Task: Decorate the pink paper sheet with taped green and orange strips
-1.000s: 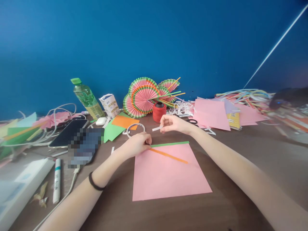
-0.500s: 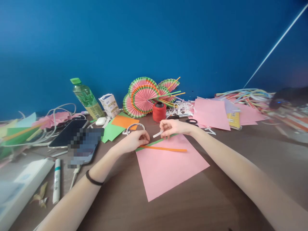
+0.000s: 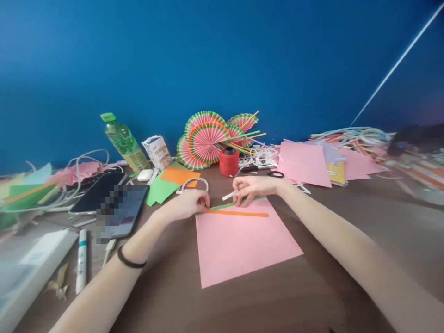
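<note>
A pink paper sheet lies flat on the table in front of me, with a green strip along its far edge. Just below that strip runs an orange paper strip. My left hand is closed at the sheet's far left corner, its fingertips pinching the orange strip's left end. Between the fingers of my right hand is a small white paper strip. The lower fingers of that hand rest at the sheet's far edge, over the green strip.
Behind the hands stand a red thread spool and pleated paper fans. To the left are a bottle, phones and a marker. Scissors and pink sheets lie to the right.
The pink sheet has turned slightly, its near left corner shifting left. My left hand has slid a little left, and my right hand has moved slightly right with the white strip.
</note>
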Tool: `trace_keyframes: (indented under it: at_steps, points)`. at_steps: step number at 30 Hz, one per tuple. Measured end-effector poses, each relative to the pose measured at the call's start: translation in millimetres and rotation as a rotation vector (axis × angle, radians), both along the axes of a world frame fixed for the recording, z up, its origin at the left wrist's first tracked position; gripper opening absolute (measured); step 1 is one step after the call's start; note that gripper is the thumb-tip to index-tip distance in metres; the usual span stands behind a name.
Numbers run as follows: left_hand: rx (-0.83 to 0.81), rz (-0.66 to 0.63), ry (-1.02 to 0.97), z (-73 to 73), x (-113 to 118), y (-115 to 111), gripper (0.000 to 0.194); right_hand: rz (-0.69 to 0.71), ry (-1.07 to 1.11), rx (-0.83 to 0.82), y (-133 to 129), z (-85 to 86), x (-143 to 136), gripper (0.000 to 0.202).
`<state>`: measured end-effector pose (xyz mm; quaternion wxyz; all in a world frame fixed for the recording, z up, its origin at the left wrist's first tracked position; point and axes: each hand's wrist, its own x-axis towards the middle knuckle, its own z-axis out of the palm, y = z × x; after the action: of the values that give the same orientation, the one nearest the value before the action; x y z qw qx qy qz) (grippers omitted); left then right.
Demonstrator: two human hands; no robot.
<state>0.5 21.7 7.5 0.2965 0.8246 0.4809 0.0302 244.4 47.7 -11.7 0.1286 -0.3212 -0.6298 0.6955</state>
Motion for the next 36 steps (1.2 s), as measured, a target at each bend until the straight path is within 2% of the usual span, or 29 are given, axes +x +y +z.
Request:
trace_keyframes:
  at_steps: [3, 7, 17, 22, 27, 31, 36]
  points:
    - [-0.009, -0.046, -0.011, 3.9, -5.2, 2.9, 0.014, -0.004, 0.006, -0.024, 0.2, 0.1, 1.5, 0.029]
    - [0.083, -0.067, -0.104, 5.8, -11.5, 7.3, 0.017, 0.007, 0.023, -0.031, 1.7, -0.7, 1.6, 0.027]
    - [0.236, 0.052, -0.231, 4.2, -6.1, 4.7, 0.011, -0.084, 0.075, 0.07, 6.7, -6.9, -1.4, 0.036]
    - [0.301, 0.002, -0.181, 3.1, -5.2, 5.0, 0.009, -0.217, 0.122, 0.15, 9.4, -8.2, -1.9, 0.035]
    - [0.487, -0.148, -0.09, -10.2, -3.6, 10.5, 0.012, -0.308, -0.016, 0.262, 12.6, -11.2, -2.8, 0.036]
    - [0.614, -0.299, 0.07, -23.5, -3.2, 12.0, 0.02, -0.302, -0.123, 0.349, 13.6, -13.8, -3.6, 0.036]
    - [0.609, -0.294, 0.184, -21.0, -0.5, 5.4, 0.02, -0.278, -0.162, 0.382, 14.1, -14.7, -2.5, 0.032]
